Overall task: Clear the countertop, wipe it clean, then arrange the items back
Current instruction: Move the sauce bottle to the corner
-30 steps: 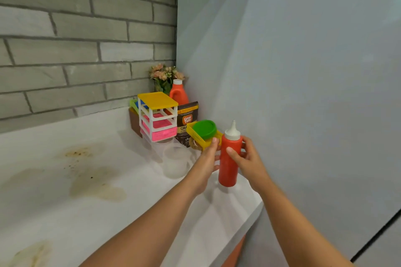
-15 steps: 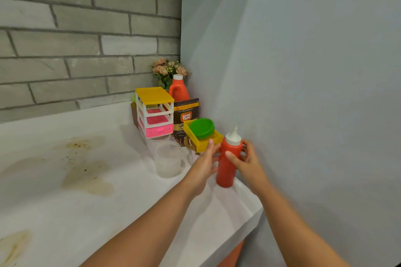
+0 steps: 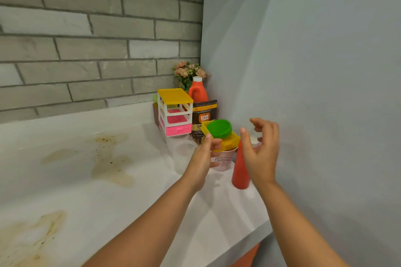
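The red squeeze bottle [image 3: 239, 168] stands on the white tabletop [image 3: 130, 201]. The right hand [image 3: 261, 151], loose and holding nothing, hides its top. The left hand [image 3: 202, 155], also loose, is just left of it by a pink cup [image 3: 224, 159]. A yellow tray [image 3: 230, 142] with a green lid [image 3: 219, 128] rests on that cup. Behind the bottle are a clear cup [image 3: 182, 154], a little drawer rack [image 3: 175, 112] and a coffee bag [image 3: 205, 117]. Brown stains [image 3: 108, 158] lie far left.
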{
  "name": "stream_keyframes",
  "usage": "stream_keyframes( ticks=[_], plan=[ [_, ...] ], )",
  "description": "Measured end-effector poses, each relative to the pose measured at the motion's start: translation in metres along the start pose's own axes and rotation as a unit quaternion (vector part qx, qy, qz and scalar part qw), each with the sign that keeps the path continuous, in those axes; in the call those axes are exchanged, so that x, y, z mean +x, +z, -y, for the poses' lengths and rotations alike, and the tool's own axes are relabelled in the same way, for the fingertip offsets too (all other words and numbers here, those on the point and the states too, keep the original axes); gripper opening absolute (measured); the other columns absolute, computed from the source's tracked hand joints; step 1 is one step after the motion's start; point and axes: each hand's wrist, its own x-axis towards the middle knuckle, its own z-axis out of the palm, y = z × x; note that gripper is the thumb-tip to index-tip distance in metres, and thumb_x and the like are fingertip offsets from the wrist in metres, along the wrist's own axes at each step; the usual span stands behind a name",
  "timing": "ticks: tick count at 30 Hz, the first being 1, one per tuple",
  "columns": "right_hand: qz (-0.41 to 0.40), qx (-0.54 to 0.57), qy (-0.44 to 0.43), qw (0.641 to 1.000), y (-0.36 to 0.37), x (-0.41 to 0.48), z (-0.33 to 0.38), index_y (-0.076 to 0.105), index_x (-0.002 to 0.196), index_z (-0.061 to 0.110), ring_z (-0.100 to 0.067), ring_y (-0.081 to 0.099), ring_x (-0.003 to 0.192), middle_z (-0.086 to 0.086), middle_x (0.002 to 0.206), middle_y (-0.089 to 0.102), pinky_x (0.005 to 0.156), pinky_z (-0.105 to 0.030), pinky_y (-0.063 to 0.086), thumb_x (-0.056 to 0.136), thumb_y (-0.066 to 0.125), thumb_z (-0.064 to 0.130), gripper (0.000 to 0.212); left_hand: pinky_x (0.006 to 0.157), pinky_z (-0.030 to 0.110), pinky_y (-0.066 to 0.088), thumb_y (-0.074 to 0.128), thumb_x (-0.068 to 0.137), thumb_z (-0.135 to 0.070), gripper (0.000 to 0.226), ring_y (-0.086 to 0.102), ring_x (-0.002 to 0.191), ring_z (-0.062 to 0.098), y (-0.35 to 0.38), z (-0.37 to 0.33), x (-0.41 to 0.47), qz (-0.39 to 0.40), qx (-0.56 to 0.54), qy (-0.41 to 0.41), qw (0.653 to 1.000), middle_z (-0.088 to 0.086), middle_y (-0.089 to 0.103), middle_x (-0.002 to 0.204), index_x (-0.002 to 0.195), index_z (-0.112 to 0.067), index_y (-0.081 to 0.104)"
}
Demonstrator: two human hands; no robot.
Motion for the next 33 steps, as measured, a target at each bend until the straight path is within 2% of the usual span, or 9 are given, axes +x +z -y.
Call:
stream_keyframes(
  ticks=[2,4,9,17,25,33],
  plan=[
    [0.029,0.027,-0.010,0.999,0.015,-0.007,0.017,0.060,0.102,0.006,-0.013,0.053,0.086,-0.003,0.098,0.051,0.072,-0.005,0.040,0.084,0.058,0.015,0.019,0.080,0.031,0.049,0.025,0.100,-0.042,0.044,0.058,0.094,0.017,-0.017,-0.005,-0.005,-0.032,-0.007,0.010,0.999,0.002,0.064,0.100,0.100,-0.018,0.062],
    [0.069,0.063,-0.005,0.996,0.032,-0.016,0.034,0.060,0.101,0.005,-0.006,0.053,0.083,-0.002,0.097,0.052,0.070,-0.005,0.042,0.086,0.058,0.015,0.018,0.078,0.031,0.050,0.026,0.100,-0.042,0.042,0.059,0.089,0.016,-0.037,-0.010,-0.013,-0.065,-0.009,0.019,0.998,-0.001,0.064,0.094,0.093,-0.021,0.062],
    [0.153,0.128,-0.015,0.980,0.080,-0.047,0.082,0.060,0.101,0.008,0.001,0.052,0.073,0.000,0.092,0.054,0.059,-0.009,0.040,0.085,0.059,0.017,0.018,0.070,0.029,0.048,0.029,0.101,-0.035,0.040,0.058,0.084,0.018,-0.106,-0.023,-0.044,-0.150,-0.015,0.041,0.988,0.005,0.062,0.092,0.096,-0.015,0.063],
    [0.235,0.244,-0.016,0.941,0.145,-0.118,0.198,0.060,0.099,0.012,-0.003,0.052,0.071,-0.001,0.088,0.055,0.057,-0.008,0.038,0.087,0.059,0.013,0.012,0.067,0.029,0.046,0.030,0.101,-0.032,0.039,0.057,0.075,0.016,-0.236,-0.043,-0.140,-0.264,-0.015,0.072,0.962,0.003,0.061,0.083,0.088,-0.016,0.063],
    [0.315,0.324,0.006,0.892,0.194,-0.214,0.338,0.057,0.098,0.023,-0.004,0.049,0.063,0.007,0.085,0.054,0.056,-0.010,0.037,0.089,0.060,0.016,0.012,0.064,0.029,0.045,0.030,0.101,-0.033,0.038,0.057,0.073,0.017,-0.371,-0.055,-0.267,-0.358,-0.001,0.080,0.930,0.003,0.061,0.083,0.092,-0.014,0.063],
    [0.399,0.353,0.012,0.846,0.241,-0.308,0.460,0.058,0.101,0.020,-0.002,0.052,0.071,0.010,0.084,0.055,0.058,-0.010,0.040,0.089,0.059,0.015,0.013,0.061,0.028,0.043,0.031,0.101,-0.029,0.036,0.055,0.068,0.018,-0.492,-0.061,-0.375,-0.431,0.005,0.085,0.898,0.003,0.060,0.080,0.090,-0.014,0.062]
  ],
)
